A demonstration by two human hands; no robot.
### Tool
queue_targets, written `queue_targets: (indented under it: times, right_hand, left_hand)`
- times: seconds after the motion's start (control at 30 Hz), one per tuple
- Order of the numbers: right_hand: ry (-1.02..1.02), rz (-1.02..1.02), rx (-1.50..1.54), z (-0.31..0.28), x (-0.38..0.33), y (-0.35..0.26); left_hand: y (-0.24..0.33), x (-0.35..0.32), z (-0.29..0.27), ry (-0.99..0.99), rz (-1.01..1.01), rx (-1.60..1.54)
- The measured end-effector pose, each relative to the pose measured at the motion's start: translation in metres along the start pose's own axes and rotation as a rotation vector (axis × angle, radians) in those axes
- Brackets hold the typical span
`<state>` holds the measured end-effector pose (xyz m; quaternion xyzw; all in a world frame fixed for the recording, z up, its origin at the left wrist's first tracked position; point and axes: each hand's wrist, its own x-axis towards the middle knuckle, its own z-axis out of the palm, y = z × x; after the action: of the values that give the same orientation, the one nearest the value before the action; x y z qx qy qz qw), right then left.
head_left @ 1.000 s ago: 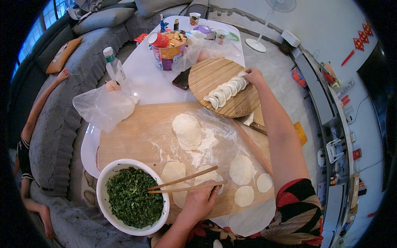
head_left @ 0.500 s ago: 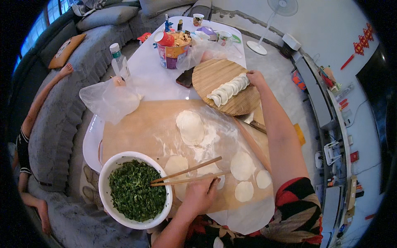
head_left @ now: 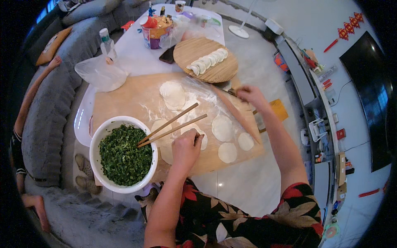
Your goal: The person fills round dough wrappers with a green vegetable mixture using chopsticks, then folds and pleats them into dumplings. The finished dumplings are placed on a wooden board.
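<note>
My left hand (head_left: 186, 148) is closed, fingers curled and pressed together beside a round dough wrapper (head_left: 191, 129); whatever it pinches is hidden. Two wooden chopsticks (head_left: 173, 128) lean on the rim of a white bowl (head_left: 96, 175) full of chopped green filling (head_left: 124, 155), their free ends above the hand. My right hand (head_left: 251, 97) hovers over the knife (head_left: 227, 87), fingers loosely bent, nothing seen in them. Several more wrappers (head_left: 222, 127) lie on the floured pastry board (head_left: 120, 99), with a wrapper pile (head_left: 172, 95) farther back. Folded dumplings (head_left: 208, 62) line a round wooden board (head_left: 188, 48).
Behind the pastry board are a plastic bag (head_left: 101, 74), a bottle (head_left: 108, 45), a dark phone (head_left: 167, 54) and a colourful tub (head_left: 154, 35). A rolling pin (head_left: 237, 111) lies along the right side. At the left, another person's arm (head_left: 35, 91) rests by a grey sofa.
My right hand has let go of the round board and moved back toward me. My left hand stays by the chopsticks. The whole view has shifted, with more floor showing below.
</note>
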<state>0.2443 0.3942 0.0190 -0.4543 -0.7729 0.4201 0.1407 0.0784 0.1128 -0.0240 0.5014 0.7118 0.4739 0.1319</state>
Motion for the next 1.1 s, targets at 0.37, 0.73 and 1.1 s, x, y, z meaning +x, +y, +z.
queue_targets:
  times: [0.37, 0.73, 1.1]
  right_hand:
    - [0.285, -0.035, 0.235, -0.007, 0.024, 0.014]
    - [0.623, -0.284, 0.063, 0.008, 0.219, 0.042]
    - [0.469, -0.274, 0.104, -0.002, 0.288, 0.042]
  left_hand:
    - [-0.014, -0.011, 0.014, 0.144, 0.176, 0.250]
    - [-0.010, -0.002, 0.001, -0.022, 0.093, 0.228]
    - [0.001, 0.020, 0.006, -0.105, 0.094, 0.119]
